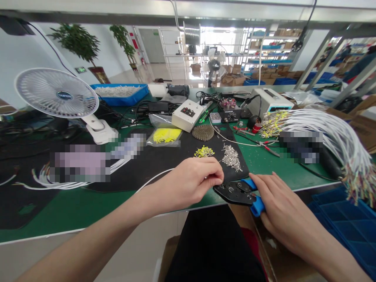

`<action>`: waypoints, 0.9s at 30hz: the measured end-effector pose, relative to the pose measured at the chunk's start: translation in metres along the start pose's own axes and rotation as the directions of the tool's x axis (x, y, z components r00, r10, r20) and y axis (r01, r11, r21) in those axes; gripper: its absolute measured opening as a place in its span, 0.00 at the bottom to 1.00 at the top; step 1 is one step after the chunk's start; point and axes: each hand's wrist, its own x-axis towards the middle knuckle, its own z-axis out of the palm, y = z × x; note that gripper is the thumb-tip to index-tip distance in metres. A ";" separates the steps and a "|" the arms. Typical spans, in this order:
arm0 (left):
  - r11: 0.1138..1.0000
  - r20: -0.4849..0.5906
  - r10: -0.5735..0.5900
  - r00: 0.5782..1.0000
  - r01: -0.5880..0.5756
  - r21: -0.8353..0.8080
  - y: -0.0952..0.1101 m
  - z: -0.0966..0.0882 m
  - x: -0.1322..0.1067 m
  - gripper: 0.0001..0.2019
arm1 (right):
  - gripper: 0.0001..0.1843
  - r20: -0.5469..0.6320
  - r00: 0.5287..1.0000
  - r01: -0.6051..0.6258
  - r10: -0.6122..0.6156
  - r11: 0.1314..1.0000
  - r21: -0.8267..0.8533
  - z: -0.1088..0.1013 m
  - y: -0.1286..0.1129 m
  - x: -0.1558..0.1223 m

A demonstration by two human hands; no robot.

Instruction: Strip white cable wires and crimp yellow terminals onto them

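My right hand is wrapped round the blue handles of a black crimping tool held over the table's front edge. My left hand is pinched closed right at the tool's jaws, with a thin white wire running away from it to the left. What its fingertips hold is too small to make out. Just beyond the hands lie a small heap of yellow sleeves and a heap of metal terminals on a black mat.
A large bundle of white wires fills the right side, a white desk fan stands at the left. A white control box, a soldering station, red-handled cutters and a bag of yellow parts lie further back. Blue bins sit below right.
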 end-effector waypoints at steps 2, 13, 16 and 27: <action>1.000 -0.007 0.003 1.000 -0.003 -0.002 -0.001 0.001 0.000 0.07 | 0.32 0.000 1.000 -0.004 0.004 1.000 0.018 0.000 -0.001 0.001; 0.990 -0.166 -0.139 0.976 0.141 0.002 -0.032 0.011 0.004 0.13 | 0.25 0.169 0.965 -0.248 0.201 0.909 0.335 0.025 0.007 -0.011; 0.976 -0.125 -0.082 0.989 0.106 0.192 -0.056 0.036 0.004 0.12 | 0.13 0.228 0.905 -0.420 0.358 0.682 0.599 0.031 0.015 -0.016; 0.922 -0.070 0.012 0.998 0.016 0.387 -0.079 0.085 0.011 0.11 | 0.18 0.395 0.741 -0.419 0.543 -0.086 0.904 0.033 0.007 -0.027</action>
